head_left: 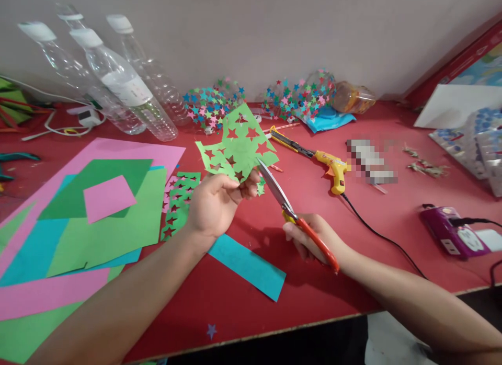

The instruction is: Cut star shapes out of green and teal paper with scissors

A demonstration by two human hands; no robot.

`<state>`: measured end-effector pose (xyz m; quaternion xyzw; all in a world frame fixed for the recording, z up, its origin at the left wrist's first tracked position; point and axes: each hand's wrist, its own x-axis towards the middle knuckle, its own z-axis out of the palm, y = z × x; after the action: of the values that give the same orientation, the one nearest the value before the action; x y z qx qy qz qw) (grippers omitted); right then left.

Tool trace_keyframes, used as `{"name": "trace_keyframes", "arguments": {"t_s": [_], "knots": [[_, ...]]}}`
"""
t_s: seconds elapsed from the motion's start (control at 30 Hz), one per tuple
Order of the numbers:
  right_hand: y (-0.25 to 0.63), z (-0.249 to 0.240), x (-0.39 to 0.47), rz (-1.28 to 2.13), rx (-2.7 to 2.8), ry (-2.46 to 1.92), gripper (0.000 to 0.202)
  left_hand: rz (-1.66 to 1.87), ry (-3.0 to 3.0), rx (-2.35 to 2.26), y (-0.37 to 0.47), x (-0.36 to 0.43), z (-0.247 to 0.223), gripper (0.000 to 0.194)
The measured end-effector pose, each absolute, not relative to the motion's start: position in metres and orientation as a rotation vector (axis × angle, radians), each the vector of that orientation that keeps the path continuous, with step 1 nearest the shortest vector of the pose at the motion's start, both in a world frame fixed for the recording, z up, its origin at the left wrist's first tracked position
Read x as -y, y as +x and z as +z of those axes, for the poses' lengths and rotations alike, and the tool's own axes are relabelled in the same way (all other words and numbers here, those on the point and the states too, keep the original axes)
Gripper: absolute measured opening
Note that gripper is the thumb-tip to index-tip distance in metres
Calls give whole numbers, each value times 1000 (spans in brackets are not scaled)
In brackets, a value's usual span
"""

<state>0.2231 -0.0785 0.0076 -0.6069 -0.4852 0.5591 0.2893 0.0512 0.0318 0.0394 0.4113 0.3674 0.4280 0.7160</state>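
Note:
In the middle of the view my left hand pinches a light green paper sheet with several star-shaped holes cut in it. My right hand is wrapped round the handles of red-and-yellow scissors. The scissor tips touch or lie just in front of the sheet's lower right part, near my left fingertips; I cannot tell whether they bite into it. Below my left wrist a blue paper strip lies on the red table. A darker green star-punched sheet is beside my left hand.
Coloured paper sheets are stacked at left, with clear plastic bottles behind. Star-covered clear objects stand along the wall. A yellow glue gun and a purple power socket box with cords lie at right. One small star rests near the front edge.

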Motion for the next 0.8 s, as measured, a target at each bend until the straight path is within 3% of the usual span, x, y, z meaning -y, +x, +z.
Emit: {"name": "trace_keyframes", "arguments": {"t_s": [0.8], "knots": [[232,18,79,1502,1435,-1560,56,1124,1328,-877,49,-34,39,15]]}}
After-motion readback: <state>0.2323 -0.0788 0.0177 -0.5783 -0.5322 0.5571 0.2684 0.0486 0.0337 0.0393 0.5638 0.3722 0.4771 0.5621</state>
